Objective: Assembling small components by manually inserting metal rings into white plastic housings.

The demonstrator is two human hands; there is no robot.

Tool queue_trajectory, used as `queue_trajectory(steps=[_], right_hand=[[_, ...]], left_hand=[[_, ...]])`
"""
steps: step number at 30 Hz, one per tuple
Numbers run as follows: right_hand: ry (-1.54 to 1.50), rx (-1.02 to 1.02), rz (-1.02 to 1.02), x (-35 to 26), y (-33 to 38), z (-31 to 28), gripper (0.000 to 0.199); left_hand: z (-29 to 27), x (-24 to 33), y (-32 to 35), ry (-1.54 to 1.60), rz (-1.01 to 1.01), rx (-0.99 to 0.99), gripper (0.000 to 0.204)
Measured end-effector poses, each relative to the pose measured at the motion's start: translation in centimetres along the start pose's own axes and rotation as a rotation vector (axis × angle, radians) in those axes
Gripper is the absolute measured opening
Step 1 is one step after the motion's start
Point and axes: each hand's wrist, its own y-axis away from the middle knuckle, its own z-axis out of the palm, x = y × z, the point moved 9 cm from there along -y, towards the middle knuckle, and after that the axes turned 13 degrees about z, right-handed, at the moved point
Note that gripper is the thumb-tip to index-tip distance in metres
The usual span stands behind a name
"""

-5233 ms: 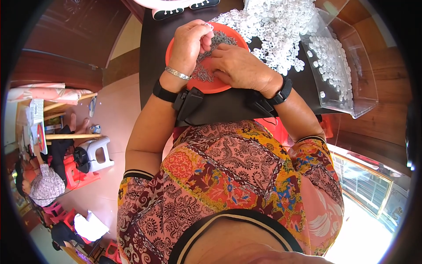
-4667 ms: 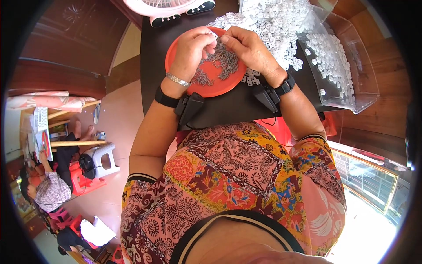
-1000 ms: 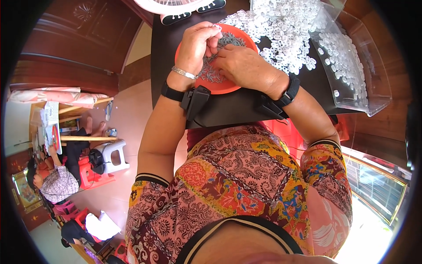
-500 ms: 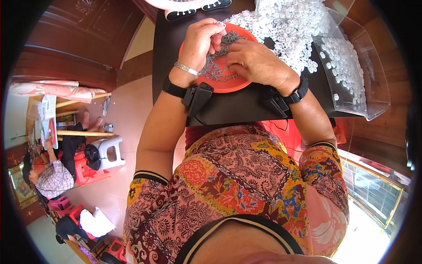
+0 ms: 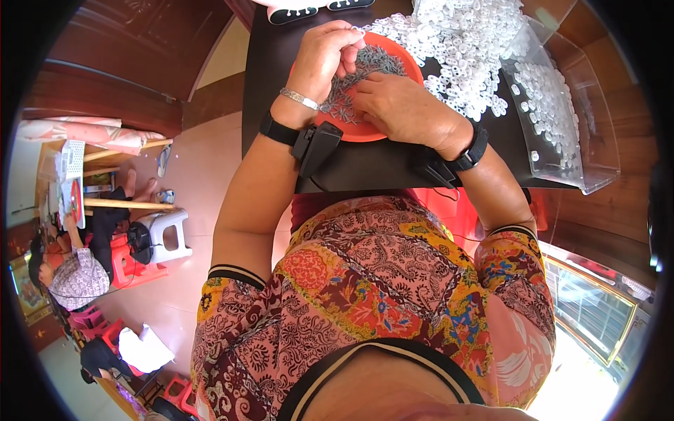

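Since before, both hands stay put: left hand pinching, right hand curled on grey pieces.

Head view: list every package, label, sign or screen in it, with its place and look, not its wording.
Clear plastic container: on the dark table's right end, right of the red plate; see-through box holding small white plastic pieces.
Framed picture: far left edge, beyond a seated person; upright, gold frame, too blurred to read.
No screens or labels.
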Motion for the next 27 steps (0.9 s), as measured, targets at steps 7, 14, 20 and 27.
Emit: queue_trajectory(steps=[7, 14, 20, 27], right_hand=[[0.113, -0.012, 0.011, 0.0, 0.4, -0.4, 0.007], [0.119, 0.015, 0.091, 1.3, 0.5, -0.4, 0.010], [0.172, 0.107, 0.119, 1.0, 0.5, -1.8, 0.007], [0.222, 0.066, 0.157, 2.2, 0.1, -0.8, 0.007]], left_hand=[[0.0, -0.2, -0.1, -0.004, -0.007, 0.011, 0.020], [0.1, -0.1, 0.0, -0.013, -0.017, 0.005, 0.020], [0.0, 0.0, 0.1, 0.005, -0.011, 0.031, 0.018], [0.0, -0.3, -0.1, 0.007, -0.023, 0.032, 0.019]])
